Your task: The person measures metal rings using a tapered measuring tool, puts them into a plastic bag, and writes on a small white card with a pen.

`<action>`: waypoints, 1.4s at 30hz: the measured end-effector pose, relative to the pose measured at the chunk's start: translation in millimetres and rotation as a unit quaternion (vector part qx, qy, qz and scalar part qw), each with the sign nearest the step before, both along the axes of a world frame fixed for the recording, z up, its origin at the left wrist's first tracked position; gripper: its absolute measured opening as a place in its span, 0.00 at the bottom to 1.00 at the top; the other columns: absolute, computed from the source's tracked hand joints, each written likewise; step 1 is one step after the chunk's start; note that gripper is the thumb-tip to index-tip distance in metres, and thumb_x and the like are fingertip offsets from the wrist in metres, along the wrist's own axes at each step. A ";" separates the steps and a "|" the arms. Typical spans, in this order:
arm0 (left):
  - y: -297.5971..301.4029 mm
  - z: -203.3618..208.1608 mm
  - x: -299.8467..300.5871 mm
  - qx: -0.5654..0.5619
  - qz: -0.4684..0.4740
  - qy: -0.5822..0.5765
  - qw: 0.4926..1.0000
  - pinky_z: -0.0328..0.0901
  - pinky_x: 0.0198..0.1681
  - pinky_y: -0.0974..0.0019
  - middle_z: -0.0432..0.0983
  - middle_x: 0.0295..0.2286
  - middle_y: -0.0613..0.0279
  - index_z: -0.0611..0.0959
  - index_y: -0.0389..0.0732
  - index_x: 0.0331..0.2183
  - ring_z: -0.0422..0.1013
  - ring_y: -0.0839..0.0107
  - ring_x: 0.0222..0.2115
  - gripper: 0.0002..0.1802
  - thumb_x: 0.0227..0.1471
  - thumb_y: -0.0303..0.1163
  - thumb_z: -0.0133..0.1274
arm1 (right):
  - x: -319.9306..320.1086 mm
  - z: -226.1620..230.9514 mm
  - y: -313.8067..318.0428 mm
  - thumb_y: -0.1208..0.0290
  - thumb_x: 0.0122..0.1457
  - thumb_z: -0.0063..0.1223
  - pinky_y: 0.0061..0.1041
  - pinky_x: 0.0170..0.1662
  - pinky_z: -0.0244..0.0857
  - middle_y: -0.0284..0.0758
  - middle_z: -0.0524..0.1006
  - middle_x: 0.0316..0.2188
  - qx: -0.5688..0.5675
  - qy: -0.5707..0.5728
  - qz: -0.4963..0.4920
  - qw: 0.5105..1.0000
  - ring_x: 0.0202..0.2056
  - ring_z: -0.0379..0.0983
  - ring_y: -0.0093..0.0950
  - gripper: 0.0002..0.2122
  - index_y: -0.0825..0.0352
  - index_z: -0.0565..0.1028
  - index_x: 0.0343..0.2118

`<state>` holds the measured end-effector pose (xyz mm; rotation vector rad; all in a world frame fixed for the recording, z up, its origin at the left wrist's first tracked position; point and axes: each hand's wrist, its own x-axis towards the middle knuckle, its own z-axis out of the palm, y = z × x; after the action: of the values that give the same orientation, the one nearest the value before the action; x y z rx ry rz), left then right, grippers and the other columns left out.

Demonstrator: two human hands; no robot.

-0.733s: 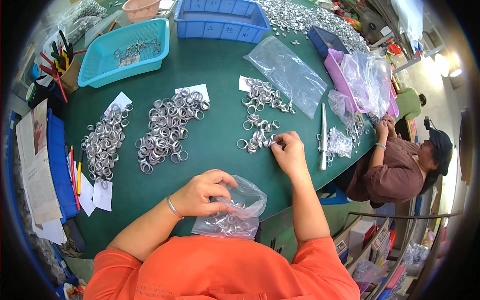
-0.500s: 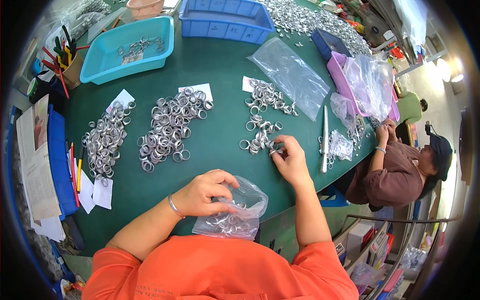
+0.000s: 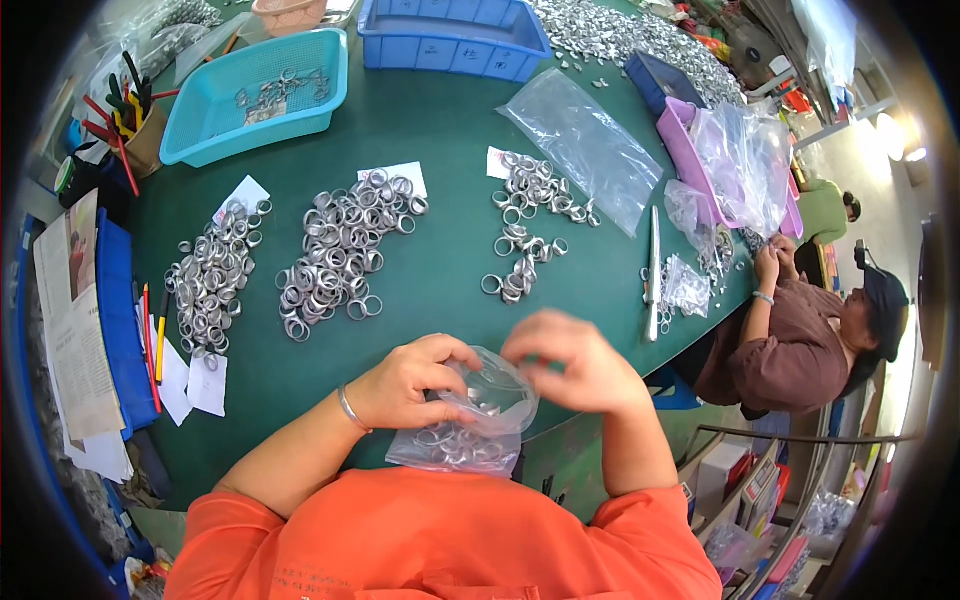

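My left hand (image 3: 405,385), with a bangle at its wrist, grips the rim of a clear plastic bag (image 3: 515,408) at the table's near edge. The bag's mouth stands open, and several silver metal rings (image 3: 455,440) lie inside. At the right side of that mouth is my right hand (image 3: 580,365), smeared by motion; whether its fingers hold anything is not visible. Ahead of it lies a loose, thinned pile of rings (image 3: 525,240). Two fuller ring piles, a middle one (image 3: 335,245) and a left one (image 3: 212,280), sit on the green table (image 3: 440,240), with paper slips beside them.
A turquoise basket (image 3: 190,145) and a blue bin (image 3: 455,55) stand at the back. A flat plastic bag (image 3: 590,145) and a tapered metal rod (image 3: 654,275) lie to the right. Beyond them, a co-worker (image 3: 800,340) sits at the table's right edge, beside a purple basket (image 3: 685,150).
My right hand has left the near end of the right ring pile and come back to the bag's mouth. Fewer rings lie at that end. My left hand stays on the bag.
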<state>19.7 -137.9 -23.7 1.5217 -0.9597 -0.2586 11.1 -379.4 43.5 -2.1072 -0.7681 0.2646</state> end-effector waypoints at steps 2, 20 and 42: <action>-0.7 0.3 -0.5 0.001 -0.002 -0.004 1.000 0.66 0.34 0.68 0.73 0.37 0.57 0.81 0.40 0.21 0.70 0.67 0.31 0.08 0.31 0.27 0.63 | 10.0 -14.1 3.7 0.84 0.42 0.55 0.23 0.30 0.66 0.37 0.71 0.31 -0.041 -0.033 -0.263 0.963 0.29 0.70 0.29 0.11 0.68 0.73 0.32; 0.3 -1.8 0.7 -0.003 -0.003 -0.013 1.000 0.66 0.33 0.69 0.73 0.37 0.56 0.81 0.40 0.21 0.70 0.68 0.30 0.08 0.31 0.27 0.64 | 21.5 -21.1 -0.3 0.78 0.48 0.56 0.22 0.30 0.64 0.36 0.72 0.33 0.013 -0.010 -0.183 0.983 0.32 0.70 0.27 0.10 0.66 0.75 0.36; -0.4 -2.5 0.5 -0.014 0.001 -0.007 1.000 0.66 0.33 0.69 0.73 0.36 0.57 0.80 0.40 0.20 0.70 0.67 0.30 0.08 0.32 0.28 0.64 | 28.2 -58.8 0.2 0.76 0.50 0.57 0.20 0.29 0.61 0.31 0.70 0.24 0.040 0.012 -0.328 0.944 0.25 0.66 0.21 0.04 0.69 0.73 0.28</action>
<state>20.2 -138.3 -26.2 1.5002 -0.9699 -0.2329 39.3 -379.2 -15.3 -2.1476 -0.0315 -0.1038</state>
